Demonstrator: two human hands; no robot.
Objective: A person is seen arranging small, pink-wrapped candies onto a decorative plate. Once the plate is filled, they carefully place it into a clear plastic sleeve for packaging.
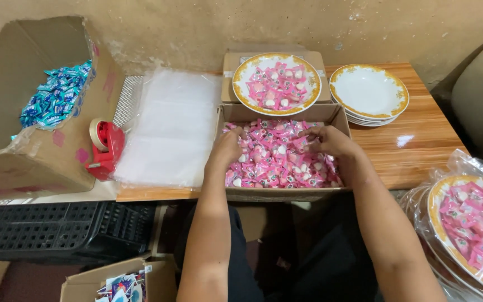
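While both forearms reach forward from the near edge of the table (pixel 420 151), the left hand (pixel 227 148) and right hand (pixel 331 141) rest inside the shallow cardboard box (pixel 278 194), fingers curled down into the pink wrapped candies (pixel 278 165). Whether either hand has closed on any candy I cannot tell, since the fingertips sink among the wrappers. The candies lie directly under and between both hands, about as near to one as to the other, the box's long side running left to right. Just beyond the box stands a gold-rimmed plate (pixel 241 75) heaped with the same candies, slightly closer to the left hand. To its right sits a stack of empty plates (pixel 370 92); to the left lie clear plastic bags (pixel 169 128).
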